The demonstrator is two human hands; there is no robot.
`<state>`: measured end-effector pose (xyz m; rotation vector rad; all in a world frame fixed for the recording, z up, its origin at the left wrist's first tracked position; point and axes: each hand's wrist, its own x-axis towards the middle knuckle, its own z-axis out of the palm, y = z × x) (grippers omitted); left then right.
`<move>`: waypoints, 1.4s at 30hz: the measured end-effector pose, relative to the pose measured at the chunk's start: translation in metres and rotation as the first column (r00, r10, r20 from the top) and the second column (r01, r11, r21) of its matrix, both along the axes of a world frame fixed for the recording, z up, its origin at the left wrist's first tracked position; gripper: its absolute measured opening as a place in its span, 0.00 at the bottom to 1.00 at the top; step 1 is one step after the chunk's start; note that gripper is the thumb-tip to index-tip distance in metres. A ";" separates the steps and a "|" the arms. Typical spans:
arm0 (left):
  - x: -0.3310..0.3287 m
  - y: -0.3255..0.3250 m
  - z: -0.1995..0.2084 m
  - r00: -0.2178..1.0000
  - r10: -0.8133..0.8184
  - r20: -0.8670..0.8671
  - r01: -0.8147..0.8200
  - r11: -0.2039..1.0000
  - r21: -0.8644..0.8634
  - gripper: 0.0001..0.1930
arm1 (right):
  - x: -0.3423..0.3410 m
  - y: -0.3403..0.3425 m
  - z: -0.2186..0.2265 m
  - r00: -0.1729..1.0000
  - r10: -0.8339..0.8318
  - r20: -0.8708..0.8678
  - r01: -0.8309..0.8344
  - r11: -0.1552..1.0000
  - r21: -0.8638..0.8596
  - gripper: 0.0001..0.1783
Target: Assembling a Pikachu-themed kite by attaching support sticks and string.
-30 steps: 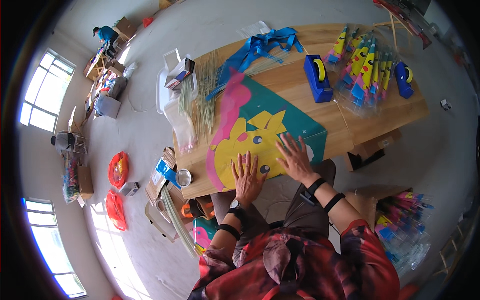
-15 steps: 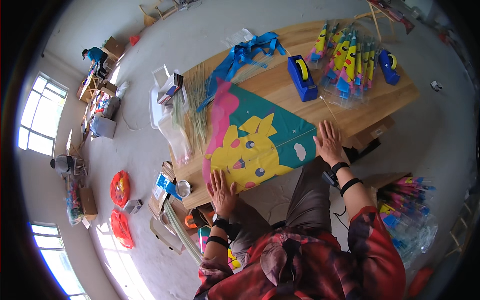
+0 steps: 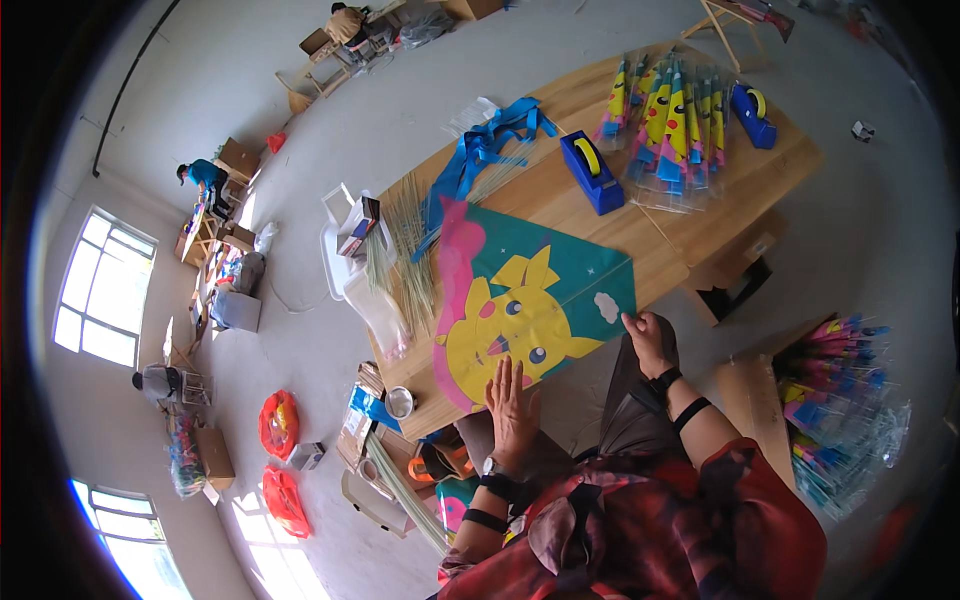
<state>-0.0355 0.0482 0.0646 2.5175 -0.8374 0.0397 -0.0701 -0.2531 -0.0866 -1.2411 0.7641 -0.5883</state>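
Note:
A triangular kite sheet, teal with a yellow cartoon figure and a wavy pink border, lies on the wooden table, partly over its near edge. My right hand pinches the sheet's near right edge, below a small cloud print. Flat and with fingers stretched, my left hand rests at the sheet's lower edge, over the yellow figure. Thin pale sticks and blue ribbon lie beyond the sheet's left side.
Two blue tape dispensers flank bagged folded kites on the table's far right. A metal cup stands at the near left corner. A carton with more bagged kites is on the floor at right. Other people work farther off.
My right hand has gone from lying flat on the table edge to pinching the sheet's edge. My left hand has slid right along the lower edge. The view has shifted.

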 end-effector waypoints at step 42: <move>0.051 -0.028 0.319 0.941 -0.320 -0.111 0.241 0.862 -0.445 0.08 | 0.000 0.100 0.410 0.769 0.453 0.452 0.284 0.392 -0.875 0.21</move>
